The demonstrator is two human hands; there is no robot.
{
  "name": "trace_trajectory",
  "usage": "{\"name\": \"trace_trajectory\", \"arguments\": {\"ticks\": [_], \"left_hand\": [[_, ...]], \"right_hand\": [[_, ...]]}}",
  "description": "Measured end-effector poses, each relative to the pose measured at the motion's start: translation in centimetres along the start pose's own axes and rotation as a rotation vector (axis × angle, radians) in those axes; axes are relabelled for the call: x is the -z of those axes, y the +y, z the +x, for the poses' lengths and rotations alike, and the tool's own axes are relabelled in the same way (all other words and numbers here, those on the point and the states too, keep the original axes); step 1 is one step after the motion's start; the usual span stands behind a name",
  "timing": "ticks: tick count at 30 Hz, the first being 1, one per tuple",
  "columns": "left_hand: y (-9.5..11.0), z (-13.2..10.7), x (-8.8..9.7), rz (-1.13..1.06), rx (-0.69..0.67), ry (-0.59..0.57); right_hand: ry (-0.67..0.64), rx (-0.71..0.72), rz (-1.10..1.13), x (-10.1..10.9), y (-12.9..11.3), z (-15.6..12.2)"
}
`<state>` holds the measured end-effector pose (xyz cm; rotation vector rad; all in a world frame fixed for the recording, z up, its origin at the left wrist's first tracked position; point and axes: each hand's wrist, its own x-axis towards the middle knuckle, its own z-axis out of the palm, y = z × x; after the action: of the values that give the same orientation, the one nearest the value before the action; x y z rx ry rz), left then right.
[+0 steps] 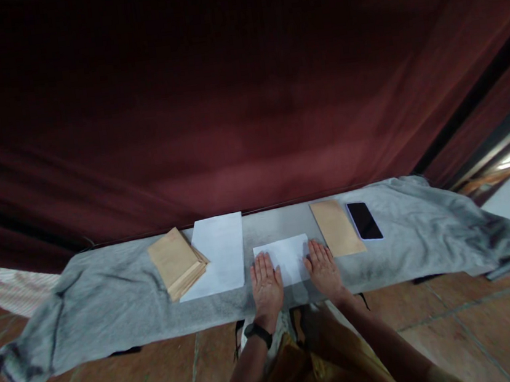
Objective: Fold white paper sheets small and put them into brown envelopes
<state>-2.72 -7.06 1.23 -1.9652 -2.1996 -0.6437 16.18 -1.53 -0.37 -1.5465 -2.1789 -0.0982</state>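
White sheet (290,252), where was it?

Lay flat on the grey cloth-covered surface (271,223), between the person's hands.

Hand state?

Left hand (266,282) was spread flat, palm down, fingers straight, pressed over the sheet's left edge; gripped nothing. Right hand (324,269) was likewise flat at the right edge, thumb angled inward; no grip either.

Neighbours?

Brown envelope (339,229) sat just beside the right hand, phone (365,221) right of that. Leftward, larger white paper (221,251) lay partly under an envelope stack (175,259).
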Motion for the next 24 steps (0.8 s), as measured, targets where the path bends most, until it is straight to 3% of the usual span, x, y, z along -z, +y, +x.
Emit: {"name": "trace_trajectory", "arguments": {"ticks": [6,12,17,24], "left_hand": [[3.0,-0.4,-0.6,-0.073,-0.201,-0.141],[1.1,-1.5,0.0,-0.036,-0.165,-0.122],[-0.7,-2.7,0.7,0.001,-0.079,-0.079],[-0.9,-3.2,0.7,0.032,-0.062,-0.056]], "right_hand": [[-0.129,0.133,0.074,0.9,-2.5,-1.3],[-0.077,0.095,0.047,1.1,-0.8,-2.5],[-0.079,-0.038,0.051,1.9,0.5,-1.7],[-0.241,-0.365,0.165,3.1,0.4,1.6]]}}
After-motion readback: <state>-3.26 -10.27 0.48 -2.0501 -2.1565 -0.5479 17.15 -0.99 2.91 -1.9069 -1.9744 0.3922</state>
